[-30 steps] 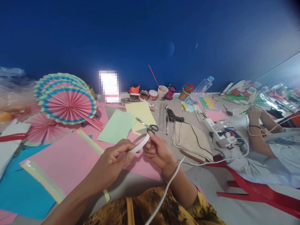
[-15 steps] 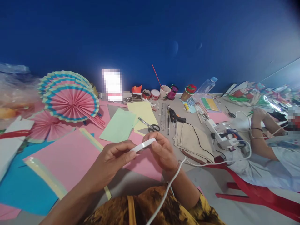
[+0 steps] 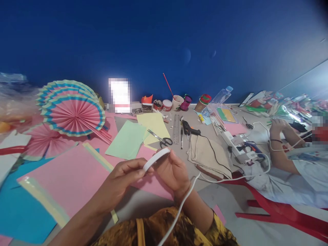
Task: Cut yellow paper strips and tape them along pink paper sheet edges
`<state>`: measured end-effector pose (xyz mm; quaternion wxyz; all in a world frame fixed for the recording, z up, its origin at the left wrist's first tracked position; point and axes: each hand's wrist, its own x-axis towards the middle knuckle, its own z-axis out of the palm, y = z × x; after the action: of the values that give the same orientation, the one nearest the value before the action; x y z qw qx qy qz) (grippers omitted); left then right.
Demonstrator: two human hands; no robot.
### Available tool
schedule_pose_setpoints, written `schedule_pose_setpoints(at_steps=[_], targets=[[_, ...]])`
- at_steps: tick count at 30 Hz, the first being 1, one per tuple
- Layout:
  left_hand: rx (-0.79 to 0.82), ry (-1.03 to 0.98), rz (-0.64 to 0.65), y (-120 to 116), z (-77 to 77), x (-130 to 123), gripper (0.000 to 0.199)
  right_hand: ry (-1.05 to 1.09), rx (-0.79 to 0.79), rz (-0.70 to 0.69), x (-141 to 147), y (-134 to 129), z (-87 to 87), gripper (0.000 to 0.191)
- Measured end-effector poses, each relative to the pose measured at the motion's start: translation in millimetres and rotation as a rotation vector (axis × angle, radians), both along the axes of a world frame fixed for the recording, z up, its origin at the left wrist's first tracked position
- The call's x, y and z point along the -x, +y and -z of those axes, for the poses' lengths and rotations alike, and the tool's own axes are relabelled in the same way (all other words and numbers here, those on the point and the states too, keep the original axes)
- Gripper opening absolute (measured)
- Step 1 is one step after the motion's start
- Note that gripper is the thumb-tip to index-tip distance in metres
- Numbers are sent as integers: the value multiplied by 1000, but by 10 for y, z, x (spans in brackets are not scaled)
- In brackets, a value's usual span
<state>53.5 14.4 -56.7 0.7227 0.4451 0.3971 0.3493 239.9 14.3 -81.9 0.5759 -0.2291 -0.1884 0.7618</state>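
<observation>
A narrow white roll of tape (image 3: pixel 156 159) is seen nearly edge-on in front of me. My left hand (image 3: pixel 128 172) pinches its lower left end between thumb and fingers. Around its upper right end my right hand (image 3: pixel 174 171) is cupped, palm partly showing and the thumb near the rim. Some of the right fingers are hidden behind the roll. Below the hands lies a pink paper sheet (image 3: pixel 153 186). Just beyond them, scissors (image 3: pixel 161 138) with black handles rest on pale yellow paper (image 3: pixel 155 126) and green paper (image 3: pixel 126 139).
Pleated paper fans (image 3: pixel 75 116) stand at the left, behind pink and blue sheets (image 3: pixel 28 208). A ruler (image 3: pixel 175 128), a pen (image 3: pixel 181 136), a black glue gun (image 3: pixel 191 130) and a folded cloth (image 3: pixel 210 155) lie to the right. A white cable (image 3: pixel 176 218) crosses my lap. Another person's arms (image 3: pixel 279 147) are at far right.
The roll of tape has tilted more steeply. My right hand has turned its palm more toward me, and its thumb has shifted off the roll's face. The view has shifted slightly.
</observation>
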Motion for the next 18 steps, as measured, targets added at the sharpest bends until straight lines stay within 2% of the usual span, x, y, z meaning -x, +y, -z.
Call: schedule_pose_setpoints(at_steps=[4,9,13,16,18], targets=[[43,-32,-29,31,-52,22,14,-142,-141,-12,-89,-42,-77,26],[60,-34,-31,53,-129,21,15,-299,-170,-54,-189,-67,-78,24],[12,126,-19,19,-189,-3,17,-517,-228,-65,-265,-78,-135,39],[-78,279,4,-10,-224,-41,17,-772,-344,-145,-305,-84,-222,46],[-104,314,27,-27,-251,-65,16,-856,-395,-202,-308,-86,-251,45]])
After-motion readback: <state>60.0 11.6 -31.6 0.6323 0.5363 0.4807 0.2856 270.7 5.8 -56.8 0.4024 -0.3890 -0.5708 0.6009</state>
